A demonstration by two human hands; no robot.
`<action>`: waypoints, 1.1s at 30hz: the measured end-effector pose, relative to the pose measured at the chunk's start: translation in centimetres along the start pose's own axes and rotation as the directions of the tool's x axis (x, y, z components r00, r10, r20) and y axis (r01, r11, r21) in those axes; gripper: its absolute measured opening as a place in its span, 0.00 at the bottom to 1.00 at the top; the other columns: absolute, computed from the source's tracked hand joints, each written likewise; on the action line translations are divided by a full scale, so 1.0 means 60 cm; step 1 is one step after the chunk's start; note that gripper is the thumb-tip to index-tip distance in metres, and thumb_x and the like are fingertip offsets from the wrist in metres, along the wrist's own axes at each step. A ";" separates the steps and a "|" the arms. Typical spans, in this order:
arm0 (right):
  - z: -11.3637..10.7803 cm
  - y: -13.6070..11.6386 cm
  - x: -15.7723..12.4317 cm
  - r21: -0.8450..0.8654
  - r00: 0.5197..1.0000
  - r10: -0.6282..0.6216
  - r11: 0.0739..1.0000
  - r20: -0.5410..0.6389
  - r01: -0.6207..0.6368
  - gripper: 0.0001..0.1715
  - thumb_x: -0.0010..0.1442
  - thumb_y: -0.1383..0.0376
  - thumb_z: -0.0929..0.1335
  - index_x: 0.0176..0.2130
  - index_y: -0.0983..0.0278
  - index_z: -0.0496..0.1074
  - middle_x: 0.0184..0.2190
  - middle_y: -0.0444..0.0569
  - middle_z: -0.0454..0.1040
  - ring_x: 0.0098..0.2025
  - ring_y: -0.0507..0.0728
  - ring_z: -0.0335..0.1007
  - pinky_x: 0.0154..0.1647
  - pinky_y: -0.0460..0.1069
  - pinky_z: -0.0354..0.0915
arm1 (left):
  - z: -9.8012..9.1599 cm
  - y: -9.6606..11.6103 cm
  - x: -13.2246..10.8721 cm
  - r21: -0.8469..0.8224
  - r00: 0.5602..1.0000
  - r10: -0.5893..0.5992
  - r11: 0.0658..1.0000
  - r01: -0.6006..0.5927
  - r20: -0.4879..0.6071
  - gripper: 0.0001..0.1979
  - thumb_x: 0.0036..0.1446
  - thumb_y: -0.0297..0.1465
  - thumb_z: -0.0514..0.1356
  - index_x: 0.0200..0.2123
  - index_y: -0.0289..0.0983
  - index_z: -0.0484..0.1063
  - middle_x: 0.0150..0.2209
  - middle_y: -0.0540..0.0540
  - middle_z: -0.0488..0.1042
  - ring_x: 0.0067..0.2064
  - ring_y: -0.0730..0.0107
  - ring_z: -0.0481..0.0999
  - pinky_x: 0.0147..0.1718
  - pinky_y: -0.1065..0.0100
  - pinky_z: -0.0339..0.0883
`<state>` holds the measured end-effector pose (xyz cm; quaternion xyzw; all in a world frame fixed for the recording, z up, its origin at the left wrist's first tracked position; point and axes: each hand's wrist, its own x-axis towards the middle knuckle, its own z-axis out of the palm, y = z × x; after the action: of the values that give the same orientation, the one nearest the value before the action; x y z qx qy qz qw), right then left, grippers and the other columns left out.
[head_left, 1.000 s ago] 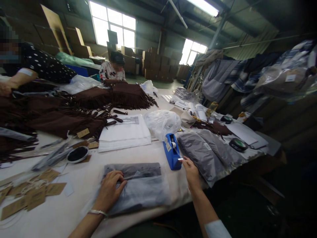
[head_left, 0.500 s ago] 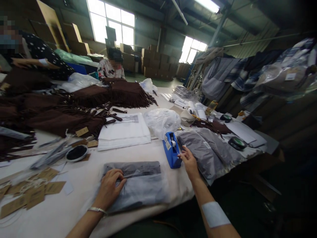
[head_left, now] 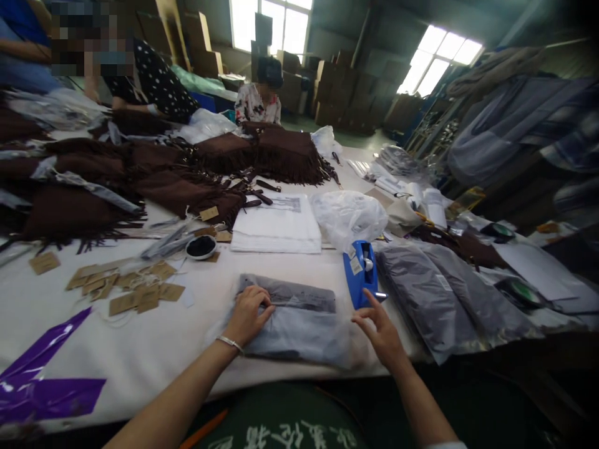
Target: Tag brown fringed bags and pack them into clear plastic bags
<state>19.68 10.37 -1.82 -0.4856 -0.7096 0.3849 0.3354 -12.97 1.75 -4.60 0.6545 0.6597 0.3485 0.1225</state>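
Workshop bench shot here: a long white-covered bench (head_left: 60,330), and right at its front edge, a little right of centre, lies a flat grey garment in a clear plastic bag (head_left: 292,330). The person's left hand (head_left: 248,317) is palm-down on that bag, fingers curled over a fold near its top edge, though I can't tell whether they're actually pinching it. The right hand (head_left: 381,333) is empty and open, fingers spread and hovering just off the bag's right end, close to a blue tape dispenser (head_left: 359,274).

Just right of that is a pile of darker grey bagged garments (head_left: 440,293). Past the dispenser sit a crumpled plastic bag (head_left: 349,218) and a folded white cloth (head_left: 276,224). Kraft hang tags (head_left: 126,290) are scattered left of the hands, and a purple plastic strip (head_left: 42,380) lies at the left front corner. Brown suede fringed pieces (head_left: 281,156) cover the far end, where two co-workers (head_left: 257,103) are sitting.
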 end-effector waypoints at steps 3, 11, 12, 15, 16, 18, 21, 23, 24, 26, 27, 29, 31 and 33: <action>0.055 -0.065 0.035 -0.098 0.888 -0.198 0.961 0.414 0.260 0.37 0.59 0.63 0.64 0.64 0.57 0.48 0.34 0.44 0.73 0.42 0.56 0.67 0.56 0.55 0.55 | -0.001 0.002 0.001 0.010 1.000 -0.007 1.000 0.007 -0.004 0.03 0.53 0.29 0.60 0.28 0.38 0.68 0.36 0.46 0.72 0.45 0.59 0.67 0.46 0.56 0.60; 0.170 -0.077 0.106 -0.461 0.714 -0.155 0.667 0.683 0.585 0.48 0.46 0.67 0.73 0.62 0.51 0.54 0.37 0.47 0.75 0.44 0.61 0.66 0.52 0.53 0.55 | -0.003 0.010 -0.002 0.060 1.000 -0.004 0.998 0.004 0.006 0.02 0.53 0.29 0.60 0.28 0.39 0.68 0.37 0.46 0.72 0.46 0.57 0.67 0.47 0.55 0.59; 0.176 -0.072 0.105 -0.482 0.732 -0.151 0.662 0.664 0.574 0.49 0.46 0.67 0.74 0.62 0.51 0.54 0.38 0.48 0.75 0.43 0.61 0.66 0.51 0.53 0.55 | -0.003 0.011 -0.002 0.066 1.000 -0.005 0.998 0.005 0.009 0.02 0.53 0.29 0.60 0.28 0.39 0.68 0.37 0.46 0.72 0.46 0.57 0.67 0.47 0.55 0.59; 0.178 -0.066 0.101 -0.573 0.805 -0.129 0.638 0.578 0.514 0.53 0.46 0.65 0.75 0.63 0.54 0.50 0.38 0.52 0.75 0.43 0.64 0.66 0.49 0.55 0.56 | -0.003 0.012 -0.003 0.085 1.000 -0.010 0.996 0.009 0.010 0.02 0.53 0.29 0.60 0.29 0.39 0.68 0.37 0.46 0.72 0.46 0.57 0.67 0.47 0.55 0.58; 0.174 -0.066 0.101 -0.606 0.834 -0.122 0.631 0.539 0.484 0.54 0.46 0.63 0.75 0.64 0.55 0.47 0.38 0.54 0.75 0.44 0.66 0.65 0.48 0.57 0.56 | -0.003 0.013 -0.003 0.090 1.000 -0.010 0.996 0.010 0.004 0.02 0.53 0.28 0.60 0.29 0.39 0.68 0.37 0.46 0.72 0.46 0.57 0.67 0.47 0.55 0.58; 0.163 -0.065 0.101 -0.665 0.883 -0.107 0.618 0.457 0.419 0.57 0.48 0.61 0.75 0.65 0.58 0.42 0.39 0.56 0.74 0.45 0.68 0.64 0.48 0.59 0.56 | -0.002 0.012 -0.004 0.092 1.000 -0.007 0.996 0.007 -0.006 0.02 0.53 0.28 0.59 0.29 0.38 0.68 0.37 0.46 0.72 0.46 0.57 0.67 0.46 0.55 0.58; 0.150 -0.059 0.097 -0.672 0.914 -0.140 0.637 0.381 0.378 0.56 0.51 0.61 0.73 0.66 0.57 0.37 0.44 0.56 0.71 0.50 0.67 0.61 0.50 0.59 0.57 | 0.001 0.011 -0.006 0.081 1.000 0.000 0.997 0.001 -0.019 0.03 0.53 0.28 0.59 0.28 0.38 0.67 0.36 0.45 0.71 0.45 0.57 0.67 0.45 0.56 0.59; 0.149 -0.050 0.090 -0.608 0.906 -0.189 0.688 0.379 0.398 0.54 0.51 0.61 0.73 0.65 0.53 0.40 0.51 0.52 0.68 0.56 0.65 0.57 0.53 0.58 0.56 | 0.004 0.010 -0.007 0.077 1.000 0.002 0.997 -0.001 -0.022 0.03 0.53 0.28 0.59 0.29 0.38 0.67 0.37 0.45 0.71 0.45 0.57 0.67 0.45 0.56 0.59; 0.150 -0.044 0.087 -0.576 0.903 -0.205 0.712 0.378 0.403 0.52 0.51 0.61 0.72 0.65 0.52 0.42 0.54 0.51 0.66 0.59 0.64 0.54 0.55 0.58 0.56 | 0.006 0.009 -0.007 0.077 1.000 0.000 0.997 0.002 -0.026 0.02 0.53 0.28 0.60 0.29 0.38 0.67 0.37 0.45 0.71 0.45 0.57 0.67 0.46 0.56 0.59; 0.152 -0.037 0.085 -0.558 0.912 -0.206 0.736 0.354 0.383 0.47 0.53 0.63 0.71 0.64 0.53 0.47 0.58 0.51 0.61 0.63 0.64 0.47 0.57 0.60 0.53 | 0.006 0.008 -0.007 0.075 1.000 -0.009 0.997 0.011 -0.030 0.02 0.53 0.28 0.60 0.29 0.38 0.68 0.37 0.45 0.72 0.45 0.57 0.67 0.46 0.56 0.59; 0.152 -0.036 0.086 -0.560 0.926 -0.202 0.748 0.320 0.356 0.43 0.54 0.63 0.70 0.63 0.55 0.49 0.60 0.52 0.58 0.64 0.65 0.44 0.58 0.62 0.52 | 0.004 0.006 -0.009 0.070 1.000 -0.013 0.997 0.015 -0.026 0.02 0.53 0.28 0.60 0.30 0.38 0.68 0.38 0.45 0.72 0.46 0.57 0.67 0.46 0.56 0.59; 0.150 -0.041 0.091 -0.492 0.946 -0.200 0.815 0.255 0.305 0.31 0.57 0.64 0.67 0.59 0.59 0.59 0.62 0.54 0.55 0.65 0.65 0.41 0.60 0.63 0.48 | -0.006 0.000 -0.013 0.063 1.000 -0.017 0.998 0.017 -0.003 0.02 0.53 0.29 0.60 0.33 0.39 0.69 0.41 0.45 0.72 0.48 0.57 0.67 0.48 0.55 0.58; 0.150 -0.057 0.098 -0.351 0.946 -0.198 0.893 0.256 0.282 0.17 0.60 0.63 0.64 0.49 0.61 0.69 0.58 0.54 0.61 0.61 0.63 0.50 0.60 0.60 0.49 | -0.023 -0.008 -0.020 0.070 0.999 -0.028 0.997 0.026 0.022 0.05 0.54 0.31 0.60 0.36 0.40 0.70 0.46 0.44 0.71 0.50 0.56 0.66 0.49 0.54 0.57; 0.157 -0.079 0.102 -0.229 0.921 -0.200 0.931 0.336 0.285 0.14 0.63 0.61 0.61 0.40 0.62 0.73 0.47 0.52 0.71 0.51 0.59 0.64 0.54 0.54 0.58 | -0.043 -0.018 -0.027 0.093 0.998 -0.062 0.994 0.060 0.021 0.07 0.54 0.32 0.60 0.37 0.40 0.69 0.46 0.44 0.71 0.50 0.56 0.66 0.48 0.54 0.57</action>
<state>7.75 13.00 -1.55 -0.3690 -0.8543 0.3090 0.1963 -15.23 -0.42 -3.90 0.6431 0.6933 0.3059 0.1104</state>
